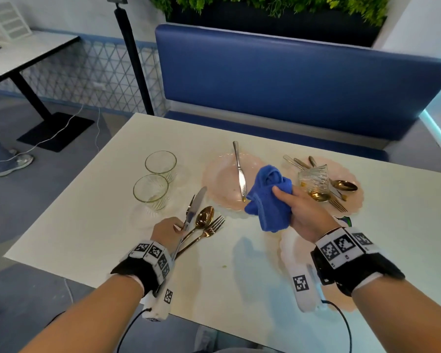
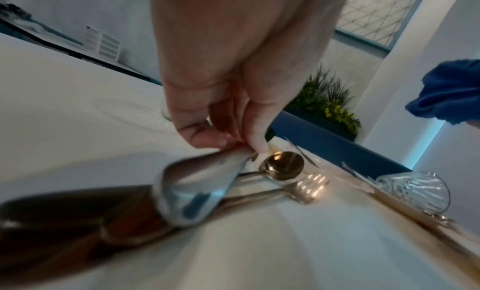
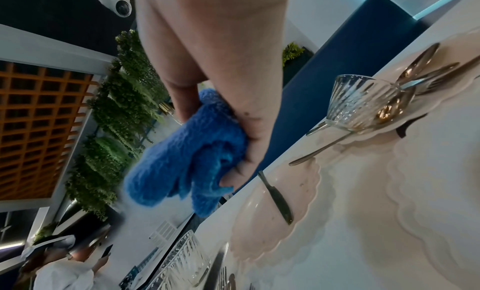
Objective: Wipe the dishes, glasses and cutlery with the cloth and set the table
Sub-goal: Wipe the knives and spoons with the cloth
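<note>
My left hand [image 1: 180, 226] pinches a silver knife [image 1: 197, 203] partway along it, near the table's front left; in the left wrist view the fingers [image 2: 223, 138] hold the blurred knife [image 2: 197, 189]. A gold spoon [image 1: 204, 217] and gold fork [image 1: 212, 227] lie beside it. My right hand [image 1: 285, 200] grips a bunched blue cloth [image 1: 270, 202] above the table; the cloth [image 3: 187, 160] hangs from that hand [image 3: 233, 171]. A pink plate [image 1: 224, 184] carries another knife [image 1: 240, 171]. Two upright glasses [image 1: 161, 164] [image 1: 150, 191] stand at left.
A second pink plate [image 1: 351, 200] at right holds a tipped glass [image 1: 313, 178] and several spoons and forks. A third plate [image 1: 288, 250] lies under my right wrist. A blue bench [image 1: 290, 80] backs the table; a black pole [image 1: 135, 64] stands at its far left corner.
</note>
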Motion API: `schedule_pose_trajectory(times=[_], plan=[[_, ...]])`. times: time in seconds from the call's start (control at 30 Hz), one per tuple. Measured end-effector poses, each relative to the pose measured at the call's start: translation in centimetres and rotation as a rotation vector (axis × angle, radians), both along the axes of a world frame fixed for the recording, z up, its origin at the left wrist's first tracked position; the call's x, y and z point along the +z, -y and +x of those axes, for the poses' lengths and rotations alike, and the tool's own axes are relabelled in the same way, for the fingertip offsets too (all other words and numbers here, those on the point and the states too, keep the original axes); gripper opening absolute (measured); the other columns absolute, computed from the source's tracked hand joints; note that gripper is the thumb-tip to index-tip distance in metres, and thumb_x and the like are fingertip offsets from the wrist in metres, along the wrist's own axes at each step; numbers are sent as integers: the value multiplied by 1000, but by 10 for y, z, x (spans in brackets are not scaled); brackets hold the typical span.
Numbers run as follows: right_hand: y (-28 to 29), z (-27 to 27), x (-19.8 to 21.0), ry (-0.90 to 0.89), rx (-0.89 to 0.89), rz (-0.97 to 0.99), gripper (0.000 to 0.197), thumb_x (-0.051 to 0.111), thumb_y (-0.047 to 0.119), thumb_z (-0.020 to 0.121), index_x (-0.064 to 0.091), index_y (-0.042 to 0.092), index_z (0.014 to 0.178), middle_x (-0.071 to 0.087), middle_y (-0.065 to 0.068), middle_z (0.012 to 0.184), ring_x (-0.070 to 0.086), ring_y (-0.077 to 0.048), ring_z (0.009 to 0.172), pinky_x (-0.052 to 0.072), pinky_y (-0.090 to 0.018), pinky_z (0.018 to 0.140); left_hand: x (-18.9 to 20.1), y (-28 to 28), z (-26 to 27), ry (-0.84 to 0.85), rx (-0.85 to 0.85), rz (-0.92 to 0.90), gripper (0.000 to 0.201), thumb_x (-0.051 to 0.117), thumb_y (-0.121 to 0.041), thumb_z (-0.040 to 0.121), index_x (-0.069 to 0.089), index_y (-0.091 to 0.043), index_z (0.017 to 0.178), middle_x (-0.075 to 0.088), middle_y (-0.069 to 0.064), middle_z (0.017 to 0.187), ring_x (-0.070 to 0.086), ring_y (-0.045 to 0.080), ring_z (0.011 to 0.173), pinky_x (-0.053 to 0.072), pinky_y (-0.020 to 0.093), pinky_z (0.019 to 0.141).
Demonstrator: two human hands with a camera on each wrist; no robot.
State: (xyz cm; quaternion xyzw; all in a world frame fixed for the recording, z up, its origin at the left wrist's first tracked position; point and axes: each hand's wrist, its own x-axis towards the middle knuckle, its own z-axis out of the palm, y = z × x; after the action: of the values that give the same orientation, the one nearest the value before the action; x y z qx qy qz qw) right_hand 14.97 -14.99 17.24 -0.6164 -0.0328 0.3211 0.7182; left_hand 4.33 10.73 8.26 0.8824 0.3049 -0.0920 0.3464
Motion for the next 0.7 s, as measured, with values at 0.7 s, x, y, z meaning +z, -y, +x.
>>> schedule_pose_trajectory(times=[0.7], plan=[[128, 15, 12, -106, -385, 96, 19, 46, 21, 94, 56, 17, 109, 68, -5, 96, 68, -19, 76, 51, -34, 70, -3, 176, 63, -74, -239, -150, 31, 45, -30, 94, 54, -4, 110, 59, 10, 113, 55, 26, 107, 41, 29, 89]])
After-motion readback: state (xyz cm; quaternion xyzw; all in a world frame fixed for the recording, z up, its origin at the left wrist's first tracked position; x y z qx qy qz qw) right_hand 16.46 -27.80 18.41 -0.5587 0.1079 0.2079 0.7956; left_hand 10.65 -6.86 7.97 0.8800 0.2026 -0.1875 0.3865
